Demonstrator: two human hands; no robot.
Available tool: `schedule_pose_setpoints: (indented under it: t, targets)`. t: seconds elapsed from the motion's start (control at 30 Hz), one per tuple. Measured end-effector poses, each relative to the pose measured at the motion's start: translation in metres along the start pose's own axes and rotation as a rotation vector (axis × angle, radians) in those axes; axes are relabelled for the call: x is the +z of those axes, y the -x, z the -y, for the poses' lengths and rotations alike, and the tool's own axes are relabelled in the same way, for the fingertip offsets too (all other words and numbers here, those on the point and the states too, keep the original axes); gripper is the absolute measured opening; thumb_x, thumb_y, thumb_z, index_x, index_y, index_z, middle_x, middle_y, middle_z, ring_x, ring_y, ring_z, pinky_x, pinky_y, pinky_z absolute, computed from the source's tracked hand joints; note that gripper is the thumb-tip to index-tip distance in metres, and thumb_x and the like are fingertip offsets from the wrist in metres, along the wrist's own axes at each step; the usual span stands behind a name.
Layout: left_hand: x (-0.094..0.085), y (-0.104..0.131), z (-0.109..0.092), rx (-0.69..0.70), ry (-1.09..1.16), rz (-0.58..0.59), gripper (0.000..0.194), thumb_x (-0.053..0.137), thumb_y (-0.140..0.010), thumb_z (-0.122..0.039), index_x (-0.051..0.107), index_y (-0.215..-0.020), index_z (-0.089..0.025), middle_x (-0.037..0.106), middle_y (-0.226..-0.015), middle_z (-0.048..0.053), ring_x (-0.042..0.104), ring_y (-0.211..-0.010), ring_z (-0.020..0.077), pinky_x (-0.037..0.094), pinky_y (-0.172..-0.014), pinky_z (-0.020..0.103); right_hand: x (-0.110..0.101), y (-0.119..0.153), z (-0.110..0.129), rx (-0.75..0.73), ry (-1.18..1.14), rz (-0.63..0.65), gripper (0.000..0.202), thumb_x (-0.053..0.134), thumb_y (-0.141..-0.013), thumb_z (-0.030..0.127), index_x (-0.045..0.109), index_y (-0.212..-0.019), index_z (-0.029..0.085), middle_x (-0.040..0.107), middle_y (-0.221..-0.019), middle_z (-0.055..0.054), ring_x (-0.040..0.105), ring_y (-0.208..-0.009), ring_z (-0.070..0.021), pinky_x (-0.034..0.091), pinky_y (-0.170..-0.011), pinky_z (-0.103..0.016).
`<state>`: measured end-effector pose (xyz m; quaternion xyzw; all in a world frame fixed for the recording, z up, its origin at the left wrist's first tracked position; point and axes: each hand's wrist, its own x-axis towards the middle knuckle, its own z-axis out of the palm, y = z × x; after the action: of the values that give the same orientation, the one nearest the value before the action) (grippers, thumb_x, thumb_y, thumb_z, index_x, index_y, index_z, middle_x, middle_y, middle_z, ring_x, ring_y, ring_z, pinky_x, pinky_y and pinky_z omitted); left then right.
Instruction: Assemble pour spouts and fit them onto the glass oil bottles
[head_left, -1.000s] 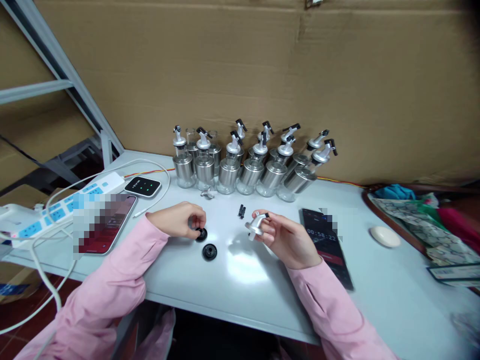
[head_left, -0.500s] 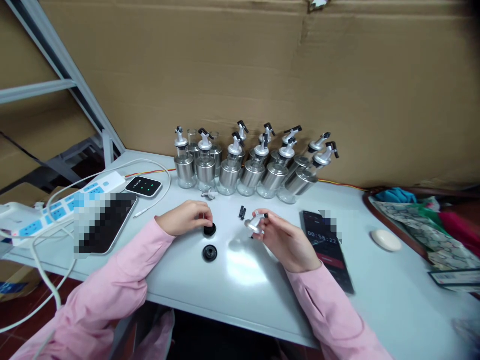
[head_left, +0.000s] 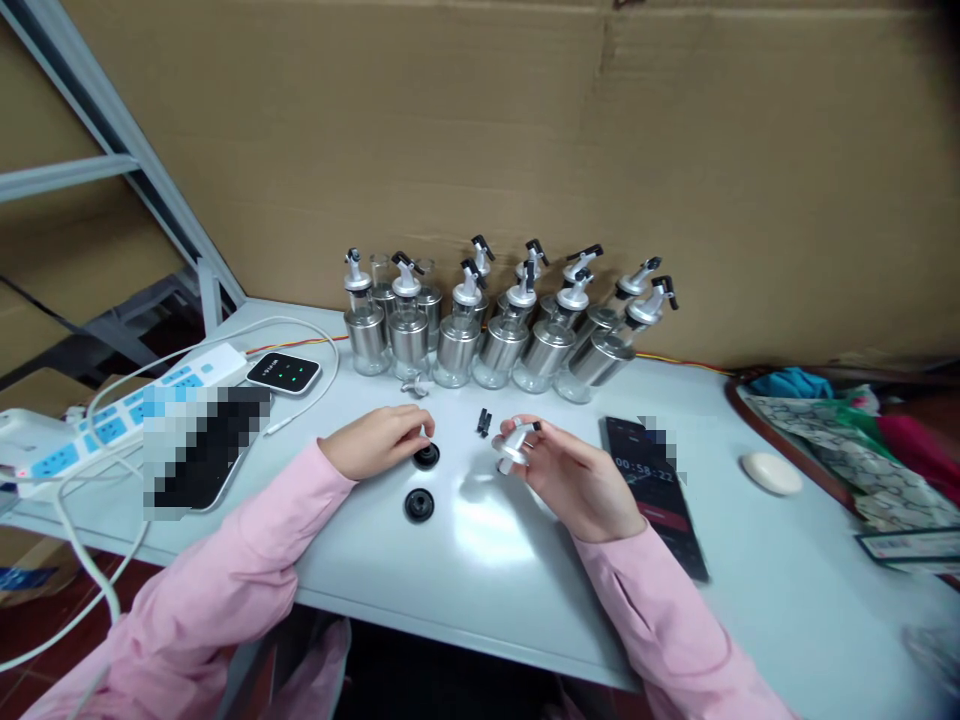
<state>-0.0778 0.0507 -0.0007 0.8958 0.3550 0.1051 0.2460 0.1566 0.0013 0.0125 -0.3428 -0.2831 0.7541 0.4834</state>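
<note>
My right hand (head_left: 581,475) pinches a silver pourer top (head_left: 513,446) by its spout, tilted and held above the table. My left hand (head_left: 382,440) rests low on the table, its fingers bent but apart. Those fingertips are over the far left edge of a round black stopper (head_left: 427,457), which lies flat; whether they touch it is unclear. A second black stopper (head_left: 419,505) lies nearer to me. Small black lever pieces (head_left: 484,422) lie between my hands, and a loose grey part (head_left: 416,386) lies just before the bottles.
Glass-and-steel oil bottles (head_left: 457,345), most with pourers, line the back by the cardboard (head_left: 480,120). On the left are a power strip (head_left: 112,425), a phone (head_left: 214,450) and a small black device (head_left: 285,372). A timer phone (head_left: 652,500) and white oval object (head_left: 772,474) lie right.
My left fingers have lifted off the top of the far black stopper, which now shows more fully and sits slightly farther right. My right hand tilts the pourer top a little differently.
</note>
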Motion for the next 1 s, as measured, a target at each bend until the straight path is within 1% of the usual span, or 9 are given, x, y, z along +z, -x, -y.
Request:
schedule_pose_setpoints:
  t: [0.13, 0.2, 0.27, 0.37, 0.47, 0.6, 0.7, 0.83, 1.0]
  targets:
    - [0.006, -0.002, -0.001, -0.018, -0.091, -0.009, 0.018, 0.034, -0.089, -0.020, 0.051, -0.083, -0.016, 0.058, -0.079, 0.004, 0.054, -0.071, 0.0163, 0.042, -0.069, 0.028, -0.001, 0.000, -0.001, 0.007, -0.015, 0.014, 0.015, 0.059, -0.073, 0.027, 0.066, -0.081, 0.017, 0.060, -0.084, -0.003, 0.057, -0.078, -0.0149, 0.044, -0.064, -0.026]
    - [0.010, -0.003, -0.003, -0.068, -0.130, -0.064, 0.016, 0.034, -0.089, -0.020, 0.048, -0.084, -0.016, 0.058, -0.078, 0.004, 0.055, -0.068, 0.0171, 0.043, -0.066, 0.029, 0.000, 0.000, -0.002, 0.014, -0.005, 0.018, 0.015, 0.060, -0.073, 0.028, 0.066, -0.080, 0.017, 0.063, -0.086, -0.004, 0.059, -0.081, -0.0162, 0.045, -0.067, -0.028]
    - [0.013, -0.003, -0.007, -0.056, -0.146, -0.141, 0.015, 0.033, -0.089, -0.020, 0.047, -0.085, -0.016, 0.058, -0.077, 0.005, 0.055, -0.067, 0.0174, 0.044, -0.065, 0.029, 0.001, 0.000, -0.003, 0.043, 0.012, 0.017, 0.016, 0.061, -0.073, 0.029, 0.066, -0.080, 0.017, 0.065, -0.094, -0.006, 0.060, -0.086, -0.0190, 0.046, -0.073, -0.032]
    - [0.017, -0.002, -0.014, 0.050, -0.162, -0.321, 0.016, 0.031, -0.090, -0.020, 0.045, -0.084, -0.016, 0.058, -0.076, 0.005, 0.055, -0.067, 0.0171, 0.045, -0.065, 0.029, 0.004, 0.002, -0.005, 0.114, 0.044, 0.045, 0.019, 0.061, -0.073, 0.029, 0.068, -0.085, 0.015, 0.066, -0.102, -0.009, 0.061, -0.091, -0.0220, 0.044, -0.080, -0.038]
    - [0.022, -0.002, -0.020, 0.160, -0.132, -0.494, 0.014, 0.032, -0.090, -0.017, 0.045, -0.084, -0.016, 0.058, -0.076, 0.006, 0.056, -0.068, 0.0159, 0.046, -0.065, 0.028, 0.005, 0.003, -0.006, 0.144, 0.061, 0.122, 0.023, 0.060, -0.074, 0.028, 0.068, -0.091, 0.014, 0.068, -0.098, -0.010, 0.063, -0.089, -0.0221, 0.044, -0.080, -0.036]
    - [0.026, -0.002, -0.024, 0.292, -0.018, -0.654, 0.007, 0.038, -0.088, -0.013, 0.044, -0.086, -0.016, 0.057, -0.076, 0.004, 0.057, -0.071, 0.0137, 0.048, -0.064, 0.025, 0.004, 0.004, -0.007, 0.118, 0.069, 0.193, 0.023, 0.059, -0.075, 0.029, 0.069, -0.090, 0.014, 0.070, -0.090, -0.009, 0.063, -0.089, -0.0206, 0.044, -0.076, -0.031]
    - [0.028, -0.003, -0.025, 0.335, 0.058, -0.755, 0.006, 0.042, -0.086, -0.011, 0.043, -0.086, -0.018, 0.056, -0.077, 0.003, 0.057, -0.072, 0.0122, 0.048, -0.064, 0.023, 0.005, 0.005, -0.006, 0.090, 0.077, 0.248, 0.020, 0.058, -0.078, 0.029, 0.068, -0.088, 0.016, 0.068, -0.097, -0.009, 0.063, -0.089, -0.0212, 0.045, -0.074, -0.031]
    - [0.029, -0.003, -0.025, 0.349, 0.067, -0.767, 0.010, 0.045, -0.083, -0.009, 0.043, -0.084, -0.018, 0.056, -0.078, 0.003, 0.057, -0.071, 0.0113, 0.049, -0.063, 0.023, 0.006, 0.007, -0.006, 0.043, 0.066, 0.263, 0.017, 0.058, -0.078, 0.029, 0.068, -0.085, 0.017, 0.066, -0.106, -0.008, 0.063, -0.089, -0.0211, 0.045, -0.073, -0.031]
    - [0.029, -0.002, -0.026, 0.389, 0.105, -0.699, 0.012, 0.045, -0.081, -0.006, 0.045, -0.088, -0.016, 0.057, -0.081, 0.005, 0.057, -0.076, 0.0129, 0.050, -0.067, 0.026, 0.007, 0.008, -0.004, 0.023, 0.081, 0.244, 0.015, 0.061, -0.076, 0.030, 0.067, -0.083, 0.018, 0.068, -0.099, -0.007, 0.065, -0.086, -0.0215, 0.044, -0.079, -0.034]
